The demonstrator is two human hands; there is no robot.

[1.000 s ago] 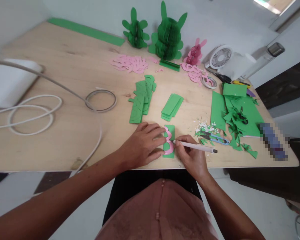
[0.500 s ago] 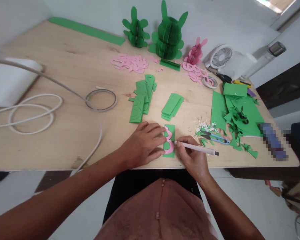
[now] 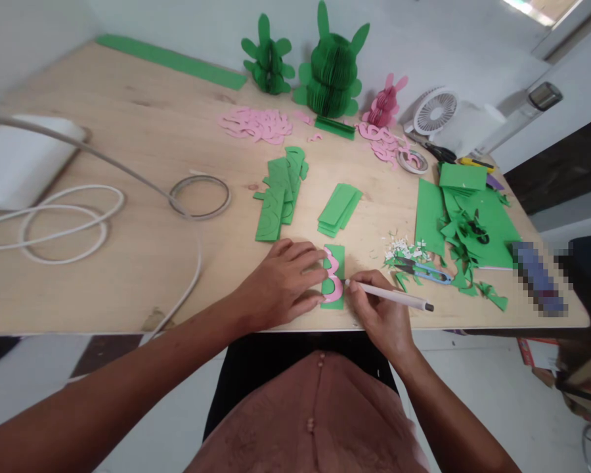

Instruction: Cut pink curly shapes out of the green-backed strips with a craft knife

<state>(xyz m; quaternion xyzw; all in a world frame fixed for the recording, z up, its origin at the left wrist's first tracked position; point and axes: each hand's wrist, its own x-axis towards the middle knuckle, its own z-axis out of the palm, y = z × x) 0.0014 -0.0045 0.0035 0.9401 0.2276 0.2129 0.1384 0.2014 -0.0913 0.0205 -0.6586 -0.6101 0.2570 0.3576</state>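
A curved pink paper piece lies on a small green paper strip near the table's front edge. My left hand rests flat with fingers apart, its fingertips on the left side of the pink piece. In my right hand is a white pen, pinched near its tip, which is at the right edge of the pink piece. Beyond the hands are a stack of plain green strips and a pile of green strips with drawn curves.
Blue-handled snips lie by green and white scraps right of my right hand. Green sheets are farther right. Green paper figures, pink cutouts and a fan stand or lie behind. A white cable coils at left.
The pen and my right hand have shifted very slightly, the pen's back end a little lower. My left hand stays in place on the paper.
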